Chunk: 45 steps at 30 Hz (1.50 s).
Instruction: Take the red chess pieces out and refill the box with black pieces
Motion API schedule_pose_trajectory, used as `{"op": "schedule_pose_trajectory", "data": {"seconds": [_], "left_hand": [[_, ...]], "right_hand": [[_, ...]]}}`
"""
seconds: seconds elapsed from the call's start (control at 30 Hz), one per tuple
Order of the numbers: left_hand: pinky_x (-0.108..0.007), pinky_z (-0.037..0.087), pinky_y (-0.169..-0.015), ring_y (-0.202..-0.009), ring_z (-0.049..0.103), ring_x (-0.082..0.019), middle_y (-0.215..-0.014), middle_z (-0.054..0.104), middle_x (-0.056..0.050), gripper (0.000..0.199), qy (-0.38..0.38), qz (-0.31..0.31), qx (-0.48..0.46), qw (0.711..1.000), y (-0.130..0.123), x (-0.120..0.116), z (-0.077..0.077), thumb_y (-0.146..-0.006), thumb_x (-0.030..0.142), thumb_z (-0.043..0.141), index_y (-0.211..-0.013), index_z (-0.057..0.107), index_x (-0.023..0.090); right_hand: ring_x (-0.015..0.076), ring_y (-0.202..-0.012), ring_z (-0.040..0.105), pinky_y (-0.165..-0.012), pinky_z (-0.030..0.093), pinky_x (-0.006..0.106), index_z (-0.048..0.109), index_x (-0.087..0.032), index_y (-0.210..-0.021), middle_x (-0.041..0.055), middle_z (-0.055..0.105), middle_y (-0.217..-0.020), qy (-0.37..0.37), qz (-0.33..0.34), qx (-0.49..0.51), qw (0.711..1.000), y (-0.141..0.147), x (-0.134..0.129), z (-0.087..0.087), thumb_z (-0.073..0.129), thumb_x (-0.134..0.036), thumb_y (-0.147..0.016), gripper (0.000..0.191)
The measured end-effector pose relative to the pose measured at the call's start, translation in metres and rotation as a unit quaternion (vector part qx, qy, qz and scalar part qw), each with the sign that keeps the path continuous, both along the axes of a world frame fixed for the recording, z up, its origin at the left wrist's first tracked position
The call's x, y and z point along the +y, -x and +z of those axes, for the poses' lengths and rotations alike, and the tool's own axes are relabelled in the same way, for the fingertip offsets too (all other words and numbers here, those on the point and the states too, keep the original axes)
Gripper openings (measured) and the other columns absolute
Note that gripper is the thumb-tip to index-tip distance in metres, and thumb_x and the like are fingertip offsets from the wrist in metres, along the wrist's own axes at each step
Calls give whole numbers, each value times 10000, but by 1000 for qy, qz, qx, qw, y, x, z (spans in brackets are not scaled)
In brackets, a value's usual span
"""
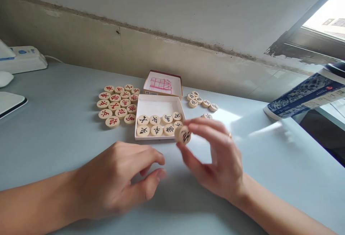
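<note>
Between the thumb and fingers of my right hand [215, 152] is a black-marked Chinese chess piece [184, 135], held on edge at the near right corner of a white box [156, 102]. Blur hides whether a second piece sits behind it. Two rows of black-marked pieces [156, 130] lie in the near half of that box. My left hand [124, 177] hovers in front of the box, holding nothing, its thumb and forefinger apart. Left of the box is a cluster of red-marked pieces [115, 106]. Several more black-marked pieces [199, 99] lie to the right.
Behind the white box, the box lid [163, 84] with red line drawing leans near the wall. A blue and white cup [307, 91] stands at the right by a dark object [323, 130]. White devices [29, 59] sit at the far left of the grey table [67, 120].
</note>
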<state>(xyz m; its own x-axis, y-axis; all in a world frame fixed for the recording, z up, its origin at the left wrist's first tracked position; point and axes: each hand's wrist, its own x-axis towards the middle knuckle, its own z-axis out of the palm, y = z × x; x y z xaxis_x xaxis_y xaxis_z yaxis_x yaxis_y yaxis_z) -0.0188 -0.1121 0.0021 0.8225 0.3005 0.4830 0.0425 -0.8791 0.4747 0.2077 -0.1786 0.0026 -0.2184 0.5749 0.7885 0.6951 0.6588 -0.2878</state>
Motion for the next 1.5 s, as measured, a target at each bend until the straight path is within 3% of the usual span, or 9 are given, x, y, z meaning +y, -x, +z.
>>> {"op": "schedule_pose_trajectory", "data": {"seconds": [0.1, 0.17, 0.3, 0.5, 0.77, 1.0, 1.2, 1.3, 1.5], "left_hand": [[-183, 396, -518, -495, 460, -69, -621, 486, 76, 317, 52, -11, 9, 999, 1, 2, 2, -1086, 232, 450, -771, 464, 206], [-179, 373, -485, -480, 450, -67, -595, 485, 76, 343, 81, -1, 12, 997, 1, 3, 2, -1067, 233, 493, -727, 456, 202], [-148, 376, -448, -466, 481, -58, -585, 525, 86, 275, 138, 17, 20, 990, -2, 5, 3, -1042, 230, 542, -769, 566, 202], [-136, 422, -499, -502, 516, -54, -631, 567, 91, 159, 130, 27, -19, 991, 0, 3, 3, -999, 176, 548, -856, 602, 219], [-157, 447, -551, -533, 552, -70, -677, 606, 88, 74, 94, 37, -12, 995, 2, 3, 1, -1031, 247, 575, -1011, 645, 260], [-176, 432, -535, -593, 595, -92, -752, 691, 40, 361, 200, 24, 44, 978, 4, 5, -2, -1100, 496, 493, -996, 702, 221], [-137, 407, -498, -513, 500, -63, -635, 562, 97, 82, 179, 40, 28, 983, 2, 3, -2, -977, 317, 660, -998, 644, 240], [-132, 406, -487, -515, 497, -62, -649, 550, 103, 123, 170, 43, 16, 984, 1, 2, -2, -917, 259, 678, -1013, 604, 243], [-85, 399, -518, -523, 497, -27, -691, 543, 131, 206, 143, 12, -7, 990, 2, 3, 0, -941, 122, 597, -1065, 534, 275]], "right_hand": [[194, -1080, 705, -937, 650, 341, 536, -178, -1359, 98, 696, -1139, 25, 111, -34, 993, 7, -8, -2, 621, -26, -958, 437], [186, -1060, 704, -934, 654, 330, 559, -159, -1331, 93, 690, -1110, 29, 135, -34, 990, 8, -9, -5, 607, 2, -951, 416], [170, -1062, 706, -948, 649, 304, 578, -144, -1306, 95, 672, -1108, 37, 139, 1, 990, 8, -8, -8, 640, 24, -929, 418], [189, -1119, 704, -970, 641, 313, 552, -178, -1346, 106, 698, -1143, 95, 137, 11, 986, 8, -8, -7, 644, -195, -1034, 326], [111, -617, 620, -577, 546, 226, 554, -203, -1192, -28, 682, -776, 135, 108, 34, 984, 9, -9, -11, 576, -152, -996, 204], [99, -644, 640, -598, 550, 205, 565, -212, -1108, -17, 722, -835, 135, 154, 31, 978, 8, -8, -12, 571, -46, -956, 225], [113, -699, 647, -619, 554, 218, 558, -197, -1111, 10, 741, -887, 138, 194, 42, 970, 9, -4, -11, 561, -17, -879, 294], [118, -682, 645, -602, 559, 224, 546, -194, -1137, 14, 727, -880, 148, 213, 57, 964, 9, -5, -9, 587, -77, -871, 294], [112, -649, 621, -569, 528, 224, 521, -225, -1092, -18, 673, -802, 204, 157, 63, 964, 8, -7, -5, 606, -160, -975, 158]]}}
